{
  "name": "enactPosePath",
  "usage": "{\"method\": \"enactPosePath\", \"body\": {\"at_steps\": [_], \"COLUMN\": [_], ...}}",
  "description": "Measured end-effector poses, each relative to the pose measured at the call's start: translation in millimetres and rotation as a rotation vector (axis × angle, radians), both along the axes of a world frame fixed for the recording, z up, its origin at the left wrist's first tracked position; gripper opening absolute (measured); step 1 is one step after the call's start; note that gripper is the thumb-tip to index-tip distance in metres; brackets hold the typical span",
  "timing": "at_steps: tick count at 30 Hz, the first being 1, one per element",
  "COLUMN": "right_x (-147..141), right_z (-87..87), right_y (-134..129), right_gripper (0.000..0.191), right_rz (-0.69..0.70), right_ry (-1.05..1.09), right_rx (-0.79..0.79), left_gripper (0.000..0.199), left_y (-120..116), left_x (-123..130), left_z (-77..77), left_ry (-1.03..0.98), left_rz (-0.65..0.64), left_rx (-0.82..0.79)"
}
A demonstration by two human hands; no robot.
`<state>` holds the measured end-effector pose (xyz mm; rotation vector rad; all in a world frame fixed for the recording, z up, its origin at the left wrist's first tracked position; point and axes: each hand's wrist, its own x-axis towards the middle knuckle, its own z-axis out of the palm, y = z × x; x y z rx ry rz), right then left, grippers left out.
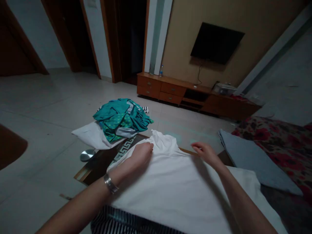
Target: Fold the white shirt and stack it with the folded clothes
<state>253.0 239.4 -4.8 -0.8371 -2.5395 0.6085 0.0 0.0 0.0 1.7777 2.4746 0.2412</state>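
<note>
Left hand (143,152): fingers curled at the cloth's bunched far end; pinching or just pressing, cannot tell.
Right hand (206,153): fingers loosely curled by its far edge, no fabric seen between.
Cloth (175,182): white, spread over tabletop (97,164), presumably for flat support.
Pile (119,113): clothes heaped beyond, left; probably leaves spreading room.

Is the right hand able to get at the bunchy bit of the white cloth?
Probably yes. The right hand looks empty and near the white cloth's bunched part, and nothing seems to stand between them; the left hand is on the other side.
</note>
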Motion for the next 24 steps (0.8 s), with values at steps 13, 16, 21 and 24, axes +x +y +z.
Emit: {"method": "enactPosePath", "body": {"at_steps": [13,16,21,24], "right_x": [-230,-228,-212,-209], "right_z": [-29.5,-37.1,-52.3,-61.4], "right_y": [-17,-16,11,23], "right_gripper": [0.022,0.016,0.009,0.011], "right_rz": [0.112,0.156,0.020,-0.010], "right_ry": [-0.371,-0.269,-0.019,0.095], "right_rx": [-0.122,-0.116,-0.180,-0.234], "left_gripper": [0.024,0.021,0.022,0.024], "left_y": [12,12,9,8], "left_x": [-13,-12,-13,-14], "left_z": [-41.6,-37.8,-37.6,-40.9], "left_ry": [-0.099,-0.178,-0.069,0.016], "left_rz": [0.016,0.091,0.162,0.191], "left_rx": [0.192,0.157,0.176,0.194]}}
